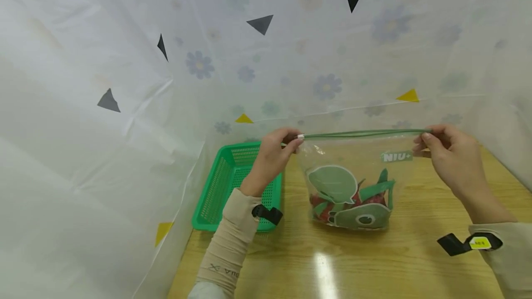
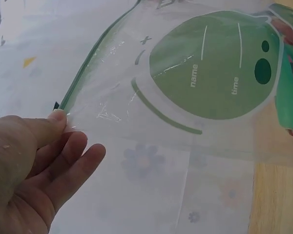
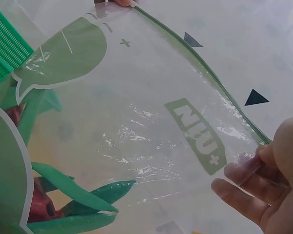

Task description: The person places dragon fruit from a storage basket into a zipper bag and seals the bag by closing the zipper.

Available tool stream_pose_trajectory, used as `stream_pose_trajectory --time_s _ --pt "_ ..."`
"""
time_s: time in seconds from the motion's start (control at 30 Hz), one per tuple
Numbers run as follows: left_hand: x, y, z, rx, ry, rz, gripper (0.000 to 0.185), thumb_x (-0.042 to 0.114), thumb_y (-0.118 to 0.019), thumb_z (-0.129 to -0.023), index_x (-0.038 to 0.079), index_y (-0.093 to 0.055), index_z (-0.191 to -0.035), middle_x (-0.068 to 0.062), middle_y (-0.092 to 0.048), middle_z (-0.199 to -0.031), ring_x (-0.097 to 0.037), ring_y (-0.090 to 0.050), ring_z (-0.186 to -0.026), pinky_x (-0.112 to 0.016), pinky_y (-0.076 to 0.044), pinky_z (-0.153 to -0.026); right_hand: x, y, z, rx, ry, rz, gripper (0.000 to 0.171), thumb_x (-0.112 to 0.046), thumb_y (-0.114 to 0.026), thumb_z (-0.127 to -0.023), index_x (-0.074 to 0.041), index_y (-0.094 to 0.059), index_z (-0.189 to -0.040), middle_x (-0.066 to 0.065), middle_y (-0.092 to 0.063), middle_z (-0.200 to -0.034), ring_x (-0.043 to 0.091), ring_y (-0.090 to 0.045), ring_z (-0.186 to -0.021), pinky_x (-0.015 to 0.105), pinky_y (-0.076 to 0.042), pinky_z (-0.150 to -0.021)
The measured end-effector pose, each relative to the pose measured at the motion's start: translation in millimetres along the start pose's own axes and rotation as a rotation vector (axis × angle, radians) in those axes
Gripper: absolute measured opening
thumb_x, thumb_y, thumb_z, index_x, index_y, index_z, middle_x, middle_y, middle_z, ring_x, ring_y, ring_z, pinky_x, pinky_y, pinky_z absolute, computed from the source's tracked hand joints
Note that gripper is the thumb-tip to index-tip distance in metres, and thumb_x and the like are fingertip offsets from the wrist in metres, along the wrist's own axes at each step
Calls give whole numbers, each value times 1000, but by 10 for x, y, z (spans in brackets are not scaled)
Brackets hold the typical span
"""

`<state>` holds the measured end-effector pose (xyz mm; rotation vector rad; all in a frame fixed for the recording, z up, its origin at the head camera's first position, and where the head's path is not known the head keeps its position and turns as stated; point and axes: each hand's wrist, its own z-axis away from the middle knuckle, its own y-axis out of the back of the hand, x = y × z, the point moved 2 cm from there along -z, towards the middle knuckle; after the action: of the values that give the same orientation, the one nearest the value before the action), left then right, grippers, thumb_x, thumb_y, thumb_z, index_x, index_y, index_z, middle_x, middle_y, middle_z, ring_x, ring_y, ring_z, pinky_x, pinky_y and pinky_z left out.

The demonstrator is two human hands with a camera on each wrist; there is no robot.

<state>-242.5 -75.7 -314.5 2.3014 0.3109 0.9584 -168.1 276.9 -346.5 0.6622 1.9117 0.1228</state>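
A clear zip bag [image 1: 333, 184] with a green top strip and a green cartoon print stands over the table, stretched between the hands. My left hand [image 1: 271, 157] pinches its upper left corner, where a small white slider [image 1: 300, 136] shows. At the upper right corner, my right hand [image 1: 455, 163] grips the bag's edge between thumb and fingers. Red pieces with long green leaf-like parts [image 3: 80, 200] lie in the bottom of the bag, partly hidden behind the print. The two sides of the green strip [image 1: 365, 133] run close together.
A green plastic basket [image 1: 206, 197] with perforated walls stands left of the bag, partly behind my left forearm. The wooden table [image 1: 353, 262] is bordered by white flower-printed sheeting [image 1: 291, 73] at the back and left, with black, grey and yellow triangles on it.
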Motion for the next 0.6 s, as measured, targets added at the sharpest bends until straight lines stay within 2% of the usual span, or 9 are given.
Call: stream_pose_trajectory --time_s 0.17,0.33,0.4,0.43,0.47,0.53,0.6 --pt "-9 -7 0 47 45 -22 13 23 -65 -96 10 -69 -99 -2 -70 -82 -8 -65 -72 -17 -53 -63 10 17 1 0 -3 17 16 -14 -49 -104 -6 -57 -114 -15 -63 -93 -6 -64 -77 8 -53 -69" --pt "20 -30 6 81 39 5 14 24 -65 -96 11 -71 -97 -2 -71 -77 -5 -66 -67 -17 -55 -63 -25 15 18 29 27 85 20 -14 -49 -103 -3 -58 -117 -20 -62 -90 -12 -61 -76 4 -49 -68" --pt "38 -35 7 94 26 6 14 23 -65 -96 10 -71 -97 -2 -71 -77 -4 -66 -66 -17 -55 -63 -62 1 26 51 59 143 23 -12 -51 -102 -1 -59 -120 -12 -65 -94 -16 -56 -80 -1 -43 -71" --pt "46 -36 7 101 15 3 14 23 -66 -96 9 -71 -97 -3 -71 -77 -4 -67 -66 -16 -55 -63 -88 -10 29 58 84 175 25 -11 -51 -101 0 -59 -121 -5 -66 -98 -11 -57 -83 -1 -40 -67" --pt "52 -37 6 107 5 -2 14 22 -66 -96 9 -71 -97 -3 -71 -76 -5 -66 -66 -16 -54 -62 -121 -27 31 67 123 218 26 -10 -52 -100 0 -60 -123 2 -67 -102 -6 -56 -77 0 -36 -63" --pt "61 -37 5 119 -15 -10 13 21 -66 -95 8 -71 -96 -3 -71 -75 -5 -66 -65 -16 -54 -62 -205 -82 33 78 210 286 28 -5 -55 -97 2 -61 -123 17 -65 -111 10 -59 -88 13 -40 -69" --pt "66 -37 3 129 -29 -11 13 20 -67 -95 8 -70 -95 -4 -70 -75 -6 -66 -65 -16 -54 -61 -301 -154 34 80 306 323 28 0 -58 -93 5 -62 -120 27 -62 -115 30 -58 -95 31 -45 -75"
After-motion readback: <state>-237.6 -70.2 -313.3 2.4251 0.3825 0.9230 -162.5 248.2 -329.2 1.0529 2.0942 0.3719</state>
